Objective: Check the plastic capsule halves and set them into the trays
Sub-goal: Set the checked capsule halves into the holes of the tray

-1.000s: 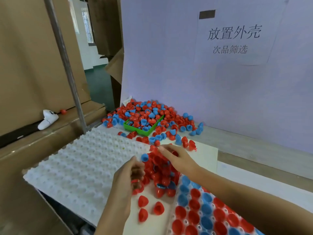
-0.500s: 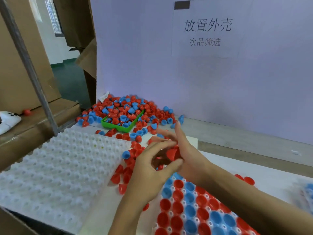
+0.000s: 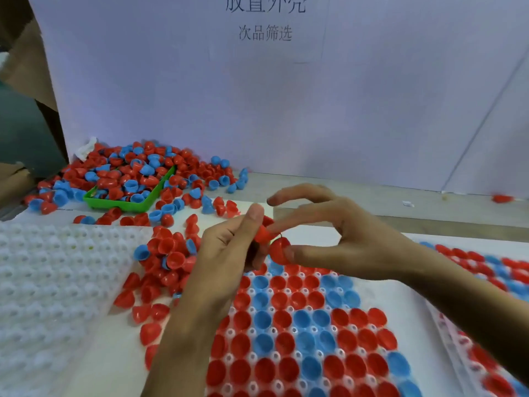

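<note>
Head view, left hand: the left hand (image 3: 229, 247) is raised above the near end of the filled tray, fingers (image 3: 254, 214) curled and pinching a red capsule half (image 3: 262, 233) between thumb and forefinger.
Head view, right hand: the right hand (image 3: 340, 239) reaches in from the right; its thumb and a fingertip pinch a second red half (image 3: 279, 250), which touches the one in the left hand, while the other fingers arch up, spread apart.
Head view, filled tray: a white tray (image 3: 286, 333) lies under both hands, its pockets filled with red and blue halves set open side down in rows.
Head view, empty tray: a white dimpled tray (image 3: 57, 282) sits on the left with its bumps bare.
Head view, loose halves: a small heap of mostly red halves (image 3: 169, 259) lies on the worktop (image 3: 372, 213) between the two trays, just left of the left hand.
Head view, far pile: a large pile of red and blue halves (image 3: 148, 173) lies against the back, spilling over a green tray (image 3: 126, 204).
Head view, backdrop: a pale board (image 3: 286, 110) stands behind with printed characters on a paper sheet.
Head view, right edge: another tray of red and blue halves (image 3: 492, 270) shows blurred beyond the right forearm.
</note>
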